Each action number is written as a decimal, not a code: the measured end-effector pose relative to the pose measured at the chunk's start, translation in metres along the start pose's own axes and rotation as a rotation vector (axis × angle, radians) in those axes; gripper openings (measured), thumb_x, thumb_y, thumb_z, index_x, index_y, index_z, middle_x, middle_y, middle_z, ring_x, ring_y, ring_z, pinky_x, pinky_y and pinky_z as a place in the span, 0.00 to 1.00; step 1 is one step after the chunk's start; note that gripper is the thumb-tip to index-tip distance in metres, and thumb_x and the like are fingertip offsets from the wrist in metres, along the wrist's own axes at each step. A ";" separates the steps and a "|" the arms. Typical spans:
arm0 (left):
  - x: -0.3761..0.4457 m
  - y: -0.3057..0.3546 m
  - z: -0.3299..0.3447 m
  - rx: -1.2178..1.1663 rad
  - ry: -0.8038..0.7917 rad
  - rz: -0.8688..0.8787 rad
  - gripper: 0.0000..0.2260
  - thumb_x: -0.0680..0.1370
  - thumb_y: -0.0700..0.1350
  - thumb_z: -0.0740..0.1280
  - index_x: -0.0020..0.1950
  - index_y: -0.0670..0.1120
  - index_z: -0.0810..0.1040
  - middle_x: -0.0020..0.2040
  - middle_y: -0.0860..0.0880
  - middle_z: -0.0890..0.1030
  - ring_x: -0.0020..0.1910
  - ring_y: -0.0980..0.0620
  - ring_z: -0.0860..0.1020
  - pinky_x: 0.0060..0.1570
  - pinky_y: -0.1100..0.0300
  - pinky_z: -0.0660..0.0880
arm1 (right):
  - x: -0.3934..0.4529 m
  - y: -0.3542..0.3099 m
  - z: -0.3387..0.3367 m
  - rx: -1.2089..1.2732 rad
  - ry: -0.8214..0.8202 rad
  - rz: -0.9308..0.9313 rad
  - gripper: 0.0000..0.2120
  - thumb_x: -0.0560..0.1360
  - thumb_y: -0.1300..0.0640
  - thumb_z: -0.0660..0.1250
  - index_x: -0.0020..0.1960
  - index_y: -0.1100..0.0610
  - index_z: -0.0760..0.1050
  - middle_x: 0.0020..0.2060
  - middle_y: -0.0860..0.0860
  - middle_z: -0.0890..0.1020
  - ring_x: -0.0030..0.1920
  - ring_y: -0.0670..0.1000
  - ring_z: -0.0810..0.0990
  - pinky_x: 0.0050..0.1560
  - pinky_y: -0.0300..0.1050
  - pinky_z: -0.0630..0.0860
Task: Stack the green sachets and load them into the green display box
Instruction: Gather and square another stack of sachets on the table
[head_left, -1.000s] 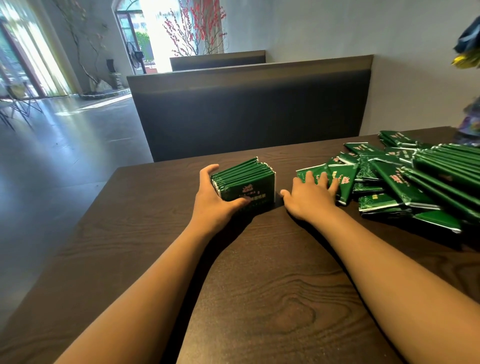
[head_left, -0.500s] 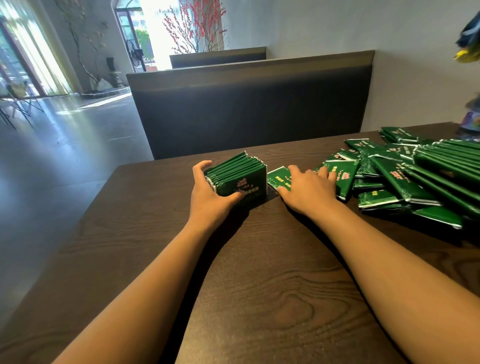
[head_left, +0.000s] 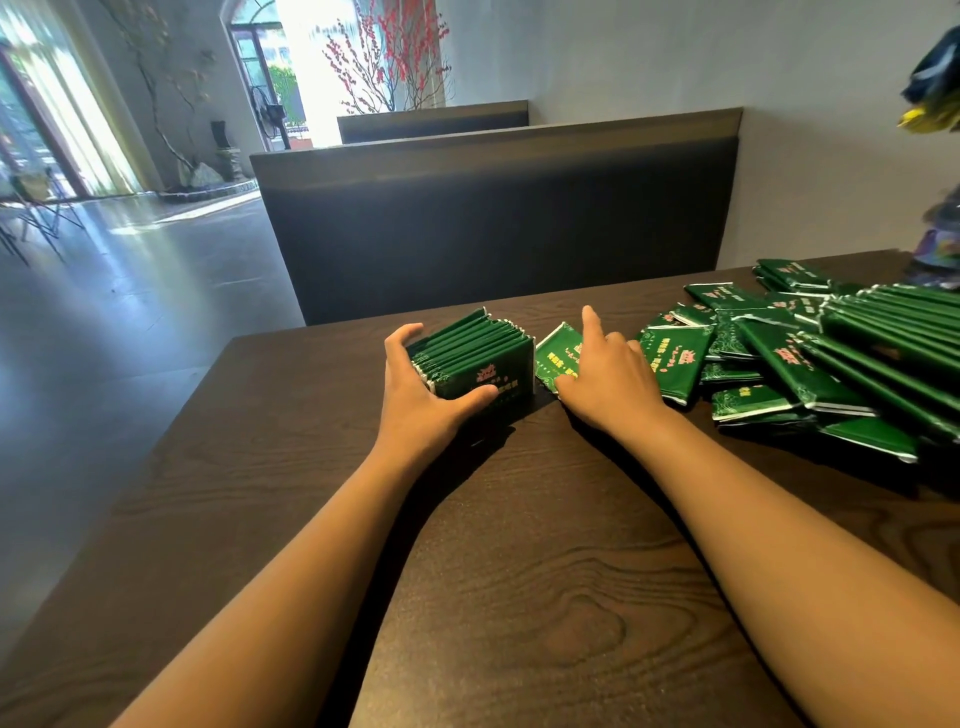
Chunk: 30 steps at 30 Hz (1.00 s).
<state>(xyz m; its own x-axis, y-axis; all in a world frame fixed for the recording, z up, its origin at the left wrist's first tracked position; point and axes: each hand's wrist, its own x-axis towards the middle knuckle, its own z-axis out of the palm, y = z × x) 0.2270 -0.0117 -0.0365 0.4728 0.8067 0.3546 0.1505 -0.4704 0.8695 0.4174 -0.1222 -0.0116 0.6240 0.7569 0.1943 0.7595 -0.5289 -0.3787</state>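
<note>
Item 1: stack of green sachets (head_left: 475, 353), standing on edge in a tight upright row on the dark wooden table (head_left: 519, 571), near its far edge. White crimped seams show along the tops. The front face carries a pink emblem and pale lettering, too small and blurred to read. No box is seen around the stack; whether any container holds it cannot be told.

Item 2: left hand (head_left: 421, 395), curled round the left end of the stack, fingers over the far top corner, thumb pressed on the front face.

Item 3: single green sachet (head_left: 558, 353), lying tilted just right of the stack, close beside it. Pale lettering in a column on its face, not legible.

Item 4: right hand (head_left: 605, 379), resting on the single sachet, thumb at its near edge, index finger raised and straight, remaining fingers loosely bent over the packet. Whether it grips the packet or only rests on it cannot be told.

Item 5: loose pile of green sachets (head_left: 810, 358), spread over the right side of the table, overlapping at mixed angles, some flat, some leaning in a row at far right. Same pink emblem and scrolled pale pattern; text unreadable.

Item 6: dark upholstered booth back (head_left: 493, 223), behind the table.

Item 7: red-blossom branches (head_left: 384, 57), in the background near a bright doorway
</note>
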 end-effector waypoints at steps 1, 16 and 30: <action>0.000 -0.001 0.000 0.001 0.000 -0.001 0.43 0.67 0.47 0.83 0.69 0.65 0.57 0.71 0.49 0.69 0.69 0.50 0.73 0.69 0.45 0.75 | 0.000 0.001 0.000 0.012 0.007 0.000 0.42 0.77 0.51 0.67 0.82 0.56 0.47 0.64 0.61 0.75 0.67 0.65 0.70 0.62 0.56 0.72; 0.002 -0.004 0.000 -0.011 0.014 0.004 0.43 0.67 0.48 0.84 0.68 0.65 0.57 0.71 0.48 0.70 0.69 0.49 0.73 0.70 0.44 0.74 | 0.004 0.002 -0.005 0.360 0.546 -0.144 0.08 0.71 0.67 0.66 0.48 0.58 0.75 0.49 0.54 0.75 0.51 0.57 0.73 0.44 0.42 0.63; -0.001 0.002 -0.001 -0.037 -0.076 0.019 0.52 0.56 0.64 0.84 0.71 0.67 0.55 0.74 0.48 0.66 0.72 0.48 0.70 0.72 0.43 0.72 | 0.000 -0.006 0.003 0.308 0.373 -0.563 0.05 0.70 0.60 0.62 0.44 0.55 0.75 0.43 0.50 0.76 0.47 0.52 0.72 0.44 0.53 0.76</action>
<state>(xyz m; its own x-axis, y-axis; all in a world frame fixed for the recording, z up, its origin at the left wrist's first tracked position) 0.2257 -0.0129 -0.0347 0.5401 0.7674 0.3456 0.1094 -0.4711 0.8753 0.4123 -0.1179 -0.0124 0.2179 0.6717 0.7081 0.9312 0.0742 -0.3569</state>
